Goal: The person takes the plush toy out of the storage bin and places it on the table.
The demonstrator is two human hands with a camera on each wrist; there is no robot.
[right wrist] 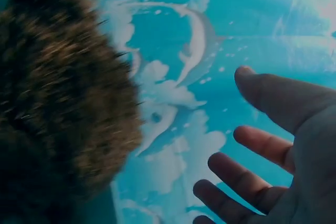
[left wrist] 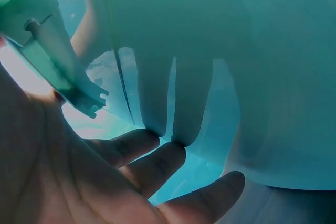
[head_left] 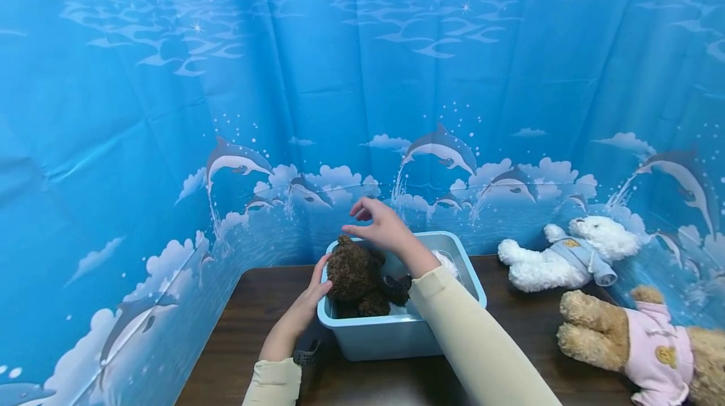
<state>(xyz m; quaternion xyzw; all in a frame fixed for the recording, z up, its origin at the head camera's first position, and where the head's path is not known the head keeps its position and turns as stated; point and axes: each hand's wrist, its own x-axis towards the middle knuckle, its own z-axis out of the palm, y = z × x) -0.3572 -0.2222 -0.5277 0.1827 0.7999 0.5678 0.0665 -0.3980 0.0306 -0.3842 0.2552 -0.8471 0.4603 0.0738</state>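
Observation:
A light blue plastic bin (head_left: 391,338) stands on the table. Inside it sits a dark brown teddy bear (head_left: 352,270), its head above the left rim; its furry side (right wrist: 68,93) fills the left of the right wrist view. My left hand (head_left: 303,308) holds the bin's left side, thumb at the rim by the bear. In the left wrist view, several of its fingers (left wrist: 155,166) touch the outer wall (left wrist: 252,77). Above the bear hovers my right hand (head_left: 381,228), fingers loosely bent, holding nothing. Something white and fluffy (head_left: 445,262) lies in the bin's right part, partly hidden by my right sleeve.
Right of the bin lie a white teddy bear (head_left: 566,255) in a blue top and a tan teddy bear (head_left: 595,330) in a pink hoodie. A blue dolphin-print curtain (head_left: 362,97) closes off the back and sides of the dark wooden table (head_left: 249,324).

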